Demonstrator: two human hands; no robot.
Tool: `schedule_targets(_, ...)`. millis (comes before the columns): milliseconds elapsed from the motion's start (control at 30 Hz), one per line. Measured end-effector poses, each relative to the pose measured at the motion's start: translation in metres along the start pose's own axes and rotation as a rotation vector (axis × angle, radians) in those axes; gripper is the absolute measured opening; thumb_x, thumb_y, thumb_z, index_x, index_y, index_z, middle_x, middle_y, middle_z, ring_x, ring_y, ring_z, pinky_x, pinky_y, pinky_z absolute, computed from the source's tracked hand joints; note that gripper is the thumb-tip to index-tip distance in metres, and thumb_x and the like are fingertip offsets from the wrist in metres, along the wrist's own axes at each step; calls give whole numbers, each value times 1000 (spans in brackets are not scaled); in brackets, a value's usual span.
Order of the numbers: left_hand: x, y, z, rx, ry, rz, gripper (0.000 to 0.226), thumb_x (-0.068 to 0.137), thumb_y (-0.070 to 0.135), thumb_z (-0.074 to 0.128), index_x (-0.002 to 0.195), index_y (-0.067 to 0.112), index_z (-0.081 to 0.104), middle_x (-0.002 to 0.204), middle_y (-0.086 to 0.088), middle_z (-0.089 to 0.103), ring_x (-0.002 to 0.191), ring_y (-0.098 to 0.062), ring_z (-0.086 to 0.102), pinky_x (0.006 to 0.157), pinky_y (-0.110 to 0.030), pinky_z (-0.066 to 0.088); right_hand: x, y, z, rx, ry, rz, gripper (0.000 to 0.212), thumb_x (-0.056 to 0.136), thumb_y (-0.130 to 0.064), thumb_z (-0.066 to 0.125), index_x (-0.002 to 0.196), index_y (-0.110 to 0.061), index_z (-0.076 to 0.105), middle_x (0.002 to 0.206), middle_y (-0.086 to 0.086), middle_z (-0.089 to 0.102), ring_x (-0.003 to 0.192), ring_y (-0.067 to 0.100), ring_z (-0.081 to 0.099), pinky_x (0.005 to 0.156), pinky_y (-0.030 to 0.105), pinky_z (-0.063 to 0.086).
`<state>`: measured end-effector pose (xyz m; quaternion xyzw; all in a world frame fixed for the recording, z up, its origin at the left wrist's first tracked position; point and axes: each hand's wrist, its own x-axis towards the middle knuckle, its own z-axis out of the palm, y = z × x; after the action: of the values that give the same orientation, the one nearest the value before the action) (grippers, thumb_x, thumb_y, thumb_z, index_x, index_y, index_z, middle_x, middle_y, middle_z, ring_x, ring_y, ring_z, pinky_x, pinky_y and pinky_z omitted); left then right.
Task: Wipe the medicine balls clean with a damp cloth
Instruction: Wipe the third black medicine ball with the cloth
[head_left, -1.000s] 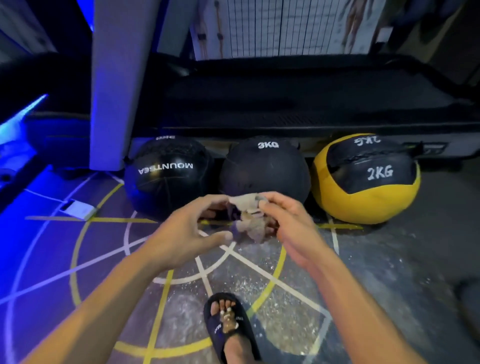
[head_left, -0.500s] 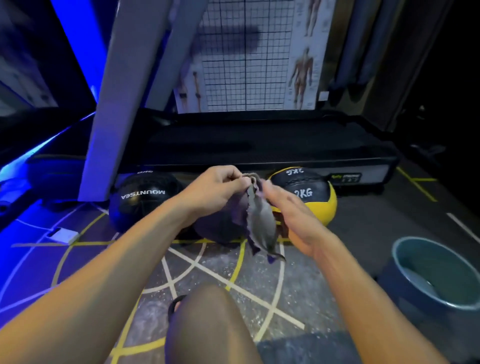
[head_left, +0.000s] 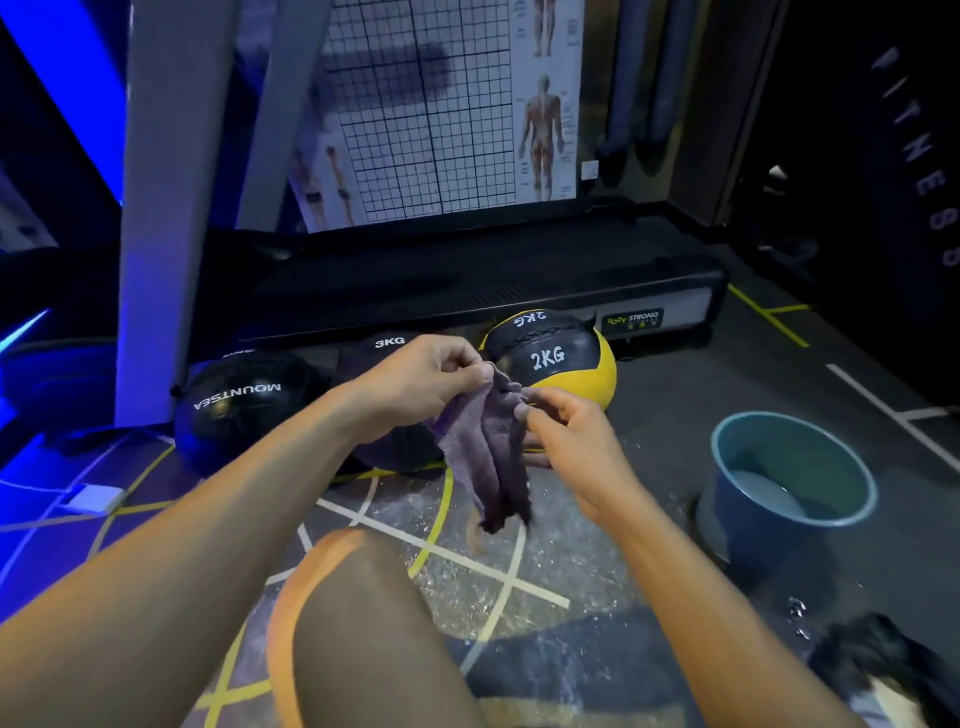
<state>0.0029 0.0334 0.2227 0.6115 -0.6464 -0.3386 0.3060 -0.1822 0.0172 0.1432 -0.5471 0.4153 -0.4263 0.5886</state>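
Nearby, bucket (head_left: 789, 486), knee (head_left: 358, 597) before balls (head_left: 550, 358)

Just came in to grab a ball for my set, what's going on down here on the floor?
A person is holding a wet-looking purple cloth up in front of them, left hand and right hand each pinching its top edge so it hangs open. Three medicine balls sit by the treadmill: a black MOUNTSEA ball, a black 3KG ball and a yellow-and-black 2KG ball. None is being wiped yet. A blue bucket of water stands to the right.
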Motion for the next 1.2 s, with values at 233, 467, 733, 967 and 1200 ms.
schedule_targets(233,10,-5,12,9,-45,-22,28,103,27,63,93,1,66,71,3,60,61,-7,47,59,-24,38,1,10,-15,163,-45,296,10,93,-27,75,98,-20,70,67,-8,61,52,7,51,46,21,42)
schedule_targets(467,13,-35,2,77,-62,-97,30,101,30,64,92,2,67,73,3,60,61,-8,50,60,-25,43,12,21,-6,237,39,212,17,93,-10,69,80,-21,68,73,-4,64,58,9,51,54,22,38)
schedule_targets(733,17,-65,-5,79,-2,-342,28,96,24,63,70,15,59,60,-4,45,53,-19,41,50,-22,33,21,32,30,303,65,171,42,88,10,67,122,-15,65,79,-2,61,78,14,59,74,25,50)
schedule_targets(967,16,-70,-6,-161,-30,-513,31,105,17,52,75,13,60,51,-2,52,39,-15,49,42,-20,43,2,47,64,-693,102,-799,33,83,9,63,107,-11,72,100,-2,68,88,13,64,75,22,51)
schedule_targets(1200,9,-77,-9,-323,-86,-387,25,107,15,47,84,14,57,54,1,51,43,-12,47,52,-25,45,-2,57,74,-698,23,-677,60,87,5,64,139,-24,59,109,-2,71,102,9,65,87,29,54)
